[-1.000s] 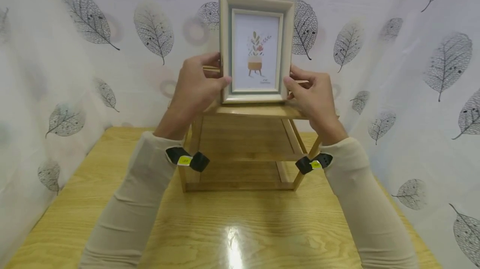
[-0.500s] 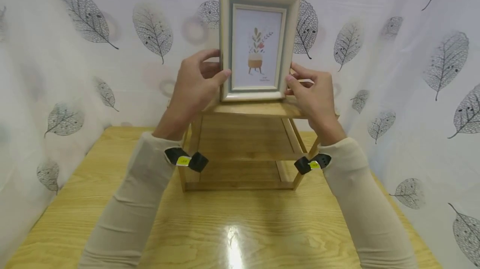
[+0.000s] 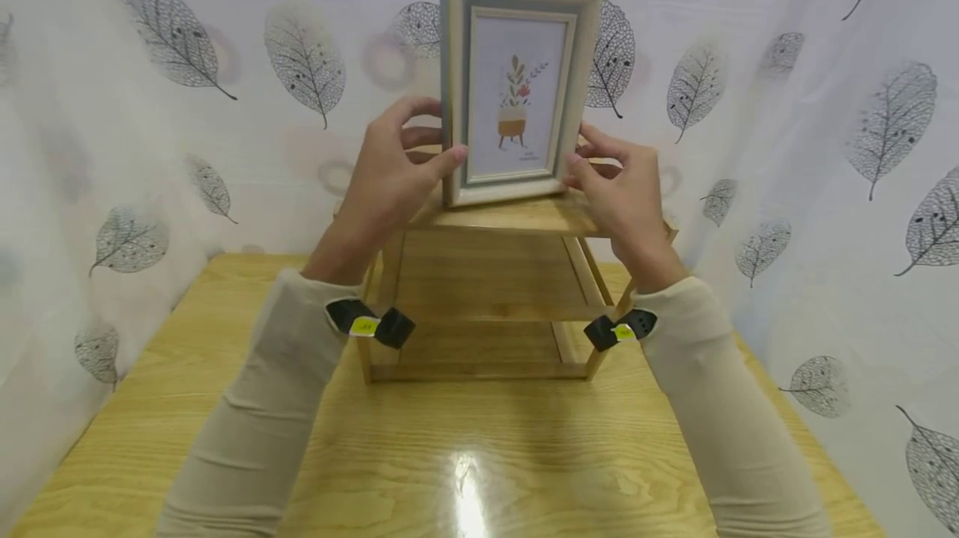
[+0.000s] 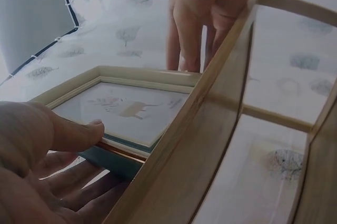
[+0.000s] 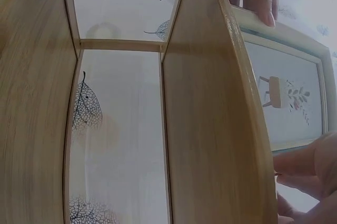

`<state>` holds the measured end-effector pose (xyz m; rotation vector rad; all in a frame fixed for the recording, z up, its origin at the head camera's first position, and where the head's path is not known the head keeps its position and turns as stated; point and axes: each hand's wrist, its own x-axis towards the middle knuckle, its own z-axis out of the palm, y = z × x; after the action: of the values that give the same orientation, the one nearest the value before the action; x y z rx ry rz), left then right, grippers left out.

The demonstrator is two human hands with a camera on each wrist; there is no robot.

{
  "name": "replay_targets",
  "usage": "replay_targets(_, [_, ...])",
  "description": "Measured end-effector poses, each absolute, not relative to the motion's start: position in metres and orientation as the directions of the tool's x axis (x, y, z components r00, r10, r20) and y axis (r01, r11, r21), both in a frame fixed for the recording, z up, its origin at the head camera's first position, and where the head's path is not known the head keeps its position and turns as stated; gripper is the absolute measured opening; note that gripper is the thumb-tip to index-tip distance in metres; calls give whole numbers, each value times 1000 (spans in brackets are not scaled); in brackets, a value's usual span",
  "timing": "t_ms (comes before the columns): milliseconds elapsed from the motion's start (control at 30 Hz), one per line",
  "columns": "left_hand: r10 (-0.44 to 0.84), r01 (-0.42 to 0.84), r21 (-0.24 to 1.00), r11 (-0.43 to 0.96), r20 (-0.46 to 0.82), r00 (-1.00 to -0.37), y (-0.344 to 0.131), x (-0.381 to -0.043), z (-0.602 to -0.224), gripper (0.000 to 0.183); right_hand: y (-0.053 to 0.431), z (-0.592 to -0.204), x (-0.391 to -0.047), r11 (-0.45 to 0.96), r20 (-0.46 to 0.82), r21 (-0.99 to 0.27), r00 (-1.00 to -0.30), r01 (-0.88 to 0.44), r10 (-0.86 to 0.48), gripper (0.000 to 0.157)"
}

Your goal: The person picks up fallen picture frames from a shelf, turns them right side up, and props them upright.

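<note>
Left hand: thumb laid on the front of the picture frame, fingers spread behind its side edge; the grip is part-curled, with the frame held between thumb and fingers. Right hand: fingers bent, thumb and fingertips pinching the opposite side edge near the lower corner.

The picture frame is located between the two hands, above the top board of a wooden rack. It stands near upright, slightly tilted, its lower edge rising toward the right hand. Its lower corner beside the left hand appears close to the board; contact could not be confirmed. The frame has a pale border with a grey-green inner band and contains a print of a potted plant on legs.

The rack's two lower boards lie below both hands, and the rack stands on a wood-grain counter. A black strapped device with a yellow label is worn behind the left hand; a similar unit is behind the right. Beyond both hands hangs a white, leaf-printed curtain.
</note>
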<state>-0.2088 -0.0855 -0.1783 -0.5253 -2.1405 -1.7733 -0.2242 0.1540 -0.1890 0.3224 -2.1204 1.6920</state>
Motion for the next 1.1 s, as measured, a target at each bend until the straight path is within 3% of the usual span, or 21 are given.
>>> replay_targets(367, [102,460,871,174,449,-888,-81,-189,-168,45,149,-193,-218,359,490,-814,-872,-456,6,50])
replay_targets(533, [95,477,857,193,467,-879,-77,-175,-162,43,136,-193,-208,482,583,-714,-813,-507,8,46])
replay_targets(733, [110,528,821,218,517,-849,-74,-172,-162,43,111,-197,-196,522,666,-597,-739,-609,-102,44])
replay_targets(1100, [140,565,800,202,548,-825,-68,-174,-165,43,93,-205,-197,660,655,-454,-726,-599,-208,64])
